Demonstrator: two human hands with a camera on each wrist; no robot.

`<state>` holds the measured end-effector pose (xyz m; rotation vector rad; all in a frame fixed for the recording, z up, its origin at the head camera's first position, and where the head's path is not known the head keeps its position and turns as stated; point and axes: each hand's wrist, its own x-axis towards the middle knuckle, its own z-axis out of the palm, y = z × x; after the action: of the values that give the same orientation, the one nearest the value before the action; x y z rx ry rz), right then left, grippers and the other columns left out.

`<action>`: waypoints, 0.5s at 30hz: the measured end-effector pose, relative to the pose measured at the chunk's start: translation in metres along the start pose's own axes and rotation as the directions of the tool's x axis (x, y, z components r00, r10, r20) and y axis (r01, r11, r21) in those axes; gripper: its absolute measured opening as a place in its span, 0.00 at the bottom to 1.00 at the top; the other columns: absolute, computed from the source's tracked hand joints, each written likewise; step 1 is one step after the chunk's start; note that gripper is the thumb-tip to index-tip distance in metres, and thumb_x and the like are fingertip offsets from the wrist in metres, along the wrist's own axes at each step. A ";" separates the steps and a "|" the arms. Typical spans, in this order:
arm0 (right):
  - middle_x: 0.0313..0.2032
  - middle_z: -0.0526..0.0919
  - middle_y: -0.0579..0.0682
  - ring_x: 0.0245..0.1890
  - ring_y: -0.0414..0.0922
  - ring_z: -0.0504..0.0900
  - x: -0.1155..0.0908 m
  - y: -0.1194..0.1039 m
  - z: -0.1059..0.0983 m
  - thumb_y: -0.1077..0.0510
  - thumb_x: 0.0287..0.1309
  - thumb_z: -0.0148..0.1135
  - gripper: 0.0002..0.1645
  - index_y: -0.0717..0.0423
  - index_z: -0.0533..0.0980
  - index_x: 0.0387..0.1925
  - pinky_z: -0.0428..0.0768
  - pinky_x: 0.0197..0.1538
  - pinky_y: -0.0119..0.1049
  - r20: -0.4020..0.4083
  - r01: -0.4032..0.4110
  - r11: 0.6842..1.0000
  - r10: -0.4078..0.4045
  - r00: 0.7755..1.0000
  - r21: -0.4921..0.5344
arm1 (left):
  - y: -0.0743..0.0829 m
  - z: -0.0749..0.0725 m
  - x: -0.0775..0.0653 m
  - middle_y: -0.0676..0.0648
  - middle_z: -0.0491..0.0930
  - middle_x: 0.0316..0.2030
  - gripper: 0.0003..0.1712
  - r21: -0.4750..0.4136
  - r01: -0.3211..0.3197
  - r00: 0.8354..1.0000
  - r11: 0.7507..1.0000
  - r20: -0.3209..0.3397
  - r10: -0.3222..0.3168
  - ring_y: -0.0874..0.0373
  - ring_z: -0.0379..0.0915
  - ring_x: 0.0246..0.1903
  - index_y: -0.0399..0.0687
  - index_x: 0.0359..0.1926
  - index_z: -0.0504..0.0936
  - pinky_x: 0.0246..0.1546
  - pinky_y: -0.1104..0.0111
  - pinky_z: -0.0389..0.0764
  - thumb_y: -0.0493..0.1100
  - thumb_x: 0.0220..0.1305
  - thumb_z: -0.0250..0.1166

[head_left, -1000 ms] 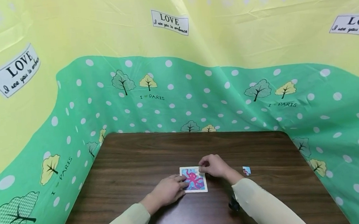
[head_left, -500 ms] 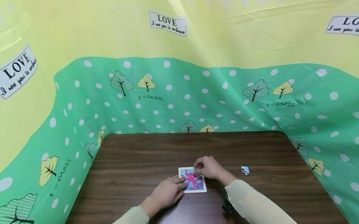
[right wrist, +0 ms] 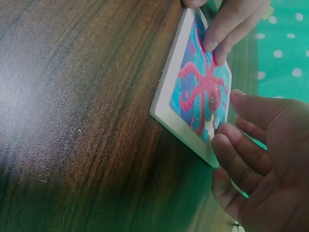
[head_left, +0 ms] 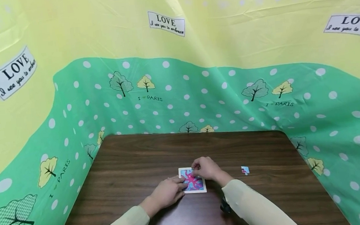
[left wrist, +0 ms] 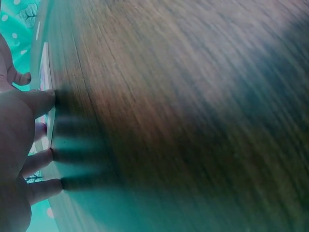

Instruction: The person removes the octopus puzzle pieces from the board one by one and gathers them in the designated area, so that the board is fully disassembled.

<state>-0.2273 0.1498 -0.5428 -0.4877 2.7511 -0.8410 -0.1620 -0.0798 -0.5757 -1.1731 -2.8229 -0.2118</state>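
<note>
A small jigsaw puzzle [head_left: 196, 185] shows a pink octopus on blue, inside a white frame [right wrist: 166, 99], flat on the table. My left hand [head_left: 168, 192] rests at its left side; its straight fingers [right wrist: 224, 29] press on the picture and the thumb lies by the near edge. Over the top right part, my right hand [head_left: 206, 168] has its thumb and curled fingers on a small puzzle piece [right wrist: 217, 123], partly hidden by the fingertips. Beside that piece a pale gap shows in the picture. One loose blue-and-pink piece [head_left: 245, 170] lies on the table to the right.
The dark brown wooden table [head_left: 138, 155] has rounded far corners. Around it hangs a yellow and green curtain [head_left: 171, 88] with white dots, trees and lettering. Both forearms wear pale sleeves [head_left: 255, 202].
My right hand has moved left, from the frame's right edge in over the picture. The left hand stays on the puzzle, and the loose piece lies still. The head view has shifted slightly.
</note>
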 end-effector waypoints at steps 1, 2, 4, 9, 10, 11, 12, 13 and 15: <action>0.30 0.85 0.42 0.30 0.39 0.79 0.001 -0.001 0.000 0.54 0.57 0.76 0.12 0.54 0.86 0.41 0.82 0.38 0.37 -0.002 -0.003 1.000 0.003 1.000 -0.003 | 0.000 0.000 0.000 0.48 0.80 0.65 0.21 0.001 -0.003 1.000 1.000 -0.009 0.003 0.46 0.79 0.62 0.58 0.61 0.85 0.59 0.53 0.82 0.53 0.70 0.66; 0.30 0.85 0.42 0.30 0.39 0.79 0.002 -0.001 0.001 0.54 0.57 0.76 0.12 0.55 0.86 0.41 0.81 0.37 0.37 -0.005 -0.003 1.000 0.003 1.000 -0.010 | -0.001 -0.001 0.000 0.48 0.80 0.65 0.21 0.004 -0.004 1.000 1.000 -0.014 0.004 0.46 0.79 0.62 0.58 0.61 0.85 0.59 0.53 0.82 0.53 0.70 0.67; 0.30 0.84 0.43 0.29 0.39 0.79 0.003 -0.001 0.002 0.55 0.56 0.77 0.13 0.55 0.86 0.41 0.81 0.37 0.36 -0.010 -0.011 1.000 0.011 1.000 -0.017 | -0.001 0.000 0.000 0.49 0.80 0.65 0.21 0.005 -0.003 1.000 1.000 -0.015 0.003 0.46 0.79 0.62 0.58 0.61 0.85 0.59 0.54 0.82 0.53 0.70 0.67; 0.28 0.82 0.42 0.28 0.40 0.78 0.005 -0.001 0.007 0.56 0.56 0.77 0.12 0.54 0.86 0.40 0.79 0.34 0.35 -0.016 -0.040 0.999 0.040 0.999 -0.011 | -0.001 0.000 0.000 0.49 0.80 0.65 0.21 -0.002 0.000 1.000 1.000 -0.005 0.000 0.47 0.79 0.62 0.58 0.61 0.85 0.59 0.54 0.82 0.53 0.70 0.67; 0.27 0.82 0.42 0.27 0.40 0.78 0.005 -0.001 0.008 0.56 0.55 0.77 0.11 0.54 0.85 0.40 0.79 0.34 0.35 -0.018 -0.042 0.999 0.042 0.999 -0.005 | -0.001 -0.001 0.000 0.49 0.80 0.65 0.21 -0.006 0.001 1.000 1.000 -0.001 -0.001 0.47 0.79 0.62 0.58 0.61 0.85 0.59 0.54 0.82 0.53 0.70 0.66; 0.27 0.82 0.43 0.27 0.40 0.78 0.005 -0.001 0.008 0.56 0.55 0.77 0.11 0.54 0.85 0.40 0.79 0.33 0.35 -0.019 -0.046 0.999 0.046 0.999 -0.001 | -0.001 -0.001 0.000 0.49 0.80 0.65 0.21 -0.008 0.003 1.000 1.000 0.001 -0.003 0.47 0.79 0.62 0.58 0.62 0.85 0.60 0.54 0.82 0.53 0.70 0.66; 0.26 0.82 0.43 0.26 0.40 0.77 0.005 -0.002 0.009 0.57 0.55 0.77 0.11 0.55 0.85 0.40 0.78 0.32 0.34 -0.022 -0.049 0.999 0.049 0.999 0.002 | 0.000 -0.002 -0.001 0.49 0.79 0.65 0.21 -0.009 0.006 1.000 1.000 0.006 -0.006 0.47 0.79 0.62 0.58 0.62 0.84 0.60 0.53 0.82 0.53 0.70 0.66; 0.26 0.81 0.43 0.26 0.40 0.77 0.006 -0.001 0.009 0.57 0.55 0.77 0.12 0.55 0.85 0.40 0.78 0.32 0.34 -0.025 -0.046 0.999 0.046 0.999 0.002 | 0.000 -0.003 -0.001 0.49 0.79 0.66 0.22 -0.012 0.008 1.000 1.000 0.010 -0.007 0.47 0.78 0.63 0.58 0.62 0.84 0.60 0.52 0.81 0.53 0.70 0.66; 0.25 0.81 0.43 0.25 0.40 0.77 0.007 -0.002 0.009 0.56 0.55 0.77 0.12 0.55 0.85 0.39 0.77 0.31 0.34 -0.028 -0.052 0.999 0.052 0.998 0.004 | -0.001 -0.003 -0.001 0.50 0.79 0.66 0.22 -0.010 0.013 1.000 1.000 0.015 -0.013 0.47 0.78 0.63 0.59 0.63 0.84 0.60 0.52 0.81 0.53 0.70 0.65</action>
<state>-0.2300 0.1410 -0.5499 -0.4052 2.7746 -0.8462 -0.1617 -0.0814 -0.5725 -1.1631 -2.8466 -0.2186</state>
